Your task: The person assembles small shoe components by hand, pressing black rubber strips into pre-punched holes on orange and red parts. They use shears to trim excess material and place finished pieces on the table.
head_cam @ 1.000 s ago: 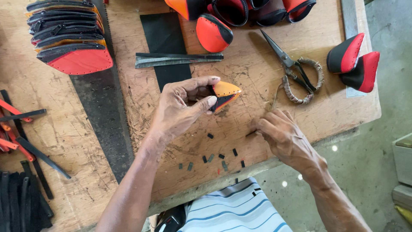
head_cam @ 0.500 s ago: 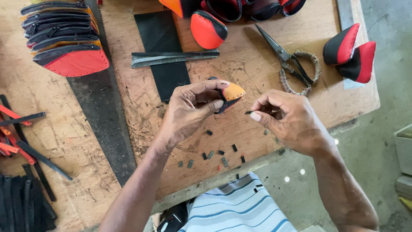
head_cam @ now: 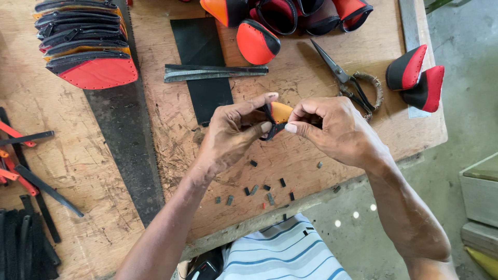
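My left hand (head_cam: 236, 132) pinches a small orange and black pouch piece (head_cam: 280, 112) above the wooden workbench (head_cam: 321, 155). My right hand (head_cam: 337, 129) has come up against it, thumb and fingers pressing on the piece's right side. Both hands meet over the middle of the bench. Several tiny black offcuts (head_cam: 254, 189) lie scattered on the wood just below them. What the right fingers pinch besides the piece is hidden.
Scissors (head_cam: 345, 80) lie behind the right hand. A stack of red, orange and black pieces (head_cam: 85, 44) sits far left, finished pouches (head_cam: 259, 41) at the back, two more (head_cam: 417, 78) at the right edge. A black sheet (head_cam: 199, 67), dark strips (head_cam: 212, 72) and loose straps (head_cam: 26, 171) lie around.
My right hand rose from the bench surface and moved left to meet the left hand on the orange and black piece. The left hand stayed roughly in place.
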The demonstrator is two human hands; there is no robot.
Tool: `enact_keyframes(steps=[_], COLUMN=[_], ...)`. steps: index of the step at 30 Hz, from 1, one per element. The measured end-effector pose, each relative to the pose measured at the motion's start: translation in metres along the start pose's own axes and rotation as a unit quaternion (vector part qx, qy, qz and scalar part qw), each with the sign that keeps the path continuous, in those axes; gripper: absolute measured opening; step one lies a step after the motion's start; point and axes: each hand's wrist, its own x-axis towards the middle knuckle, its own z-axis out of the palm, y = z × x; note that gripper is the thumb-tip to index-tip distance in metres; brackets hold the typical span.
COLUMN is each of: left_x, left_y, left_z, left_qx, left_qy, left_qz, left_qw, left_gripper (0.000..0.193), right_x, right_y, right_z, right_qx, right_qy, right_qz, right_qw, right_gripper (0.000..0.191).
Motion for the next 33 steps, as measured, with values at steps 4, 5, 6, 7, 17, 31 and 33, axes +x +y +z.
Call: enact_keyframes(steps=[4, 5, 6, 7, 17, 31, 33], left_x=[0.001, 0.001, 0.002, 0.002, -0.001, -0.003, -0.004], left_y=[0.000, -0.001, -0.001, -0.001, 0.002, 0.008, 0.009], left_z=[-0.003, -0.003, -0.003, -0.002, -0.001, 0.004, 0.005], left_qx=[-0.020, -0.010, 0.000, -0.008, 0.023, 0.029, 0.037], left_qy=[-0.002, 0.001, 0.002, 0.001, 0.006, -0.001, -0.007], left_qz=[0.005, 0.004, 0.004, 0.002, -0.001, -0.020, -0.011], left_qw=[1.000, 1.000, 1.000, 1.000, 1.000, 0.999, 0.999], left_gripper=[0.051, 0.051, 0.051, 0.051, 0.051, 0.054, 0.053], right_x=[0.002, 0.003, 0.004, 0.004, 0.007, 0.007, 0.006], right_y=[-0.002, -0.002, -0.002, -0.002, -0.009, -0.039, -0.043], right_z=[0.001, 0.002, 0.002, 0.002, -0.001, -0.002, -0.001], right_qx=[0.009, 0.011, 0.013, 0.003, -0.078, -0.116, -0.122], right_qy=[0.005, 0.006, 0.008, 0.004, -0.017, -0.040, -0.031], right_qz=[-0.010, -0.011, -0.011, 0.003, 0.007, 0.144, 0.154], right_qw=[1.000, 1.000, 1.000, 1.000, 0.997, 0.982, 0.980], right_gripper=[0.018, 0.018, 0.017, 0.018, 0.023, 0.023, 0.024])
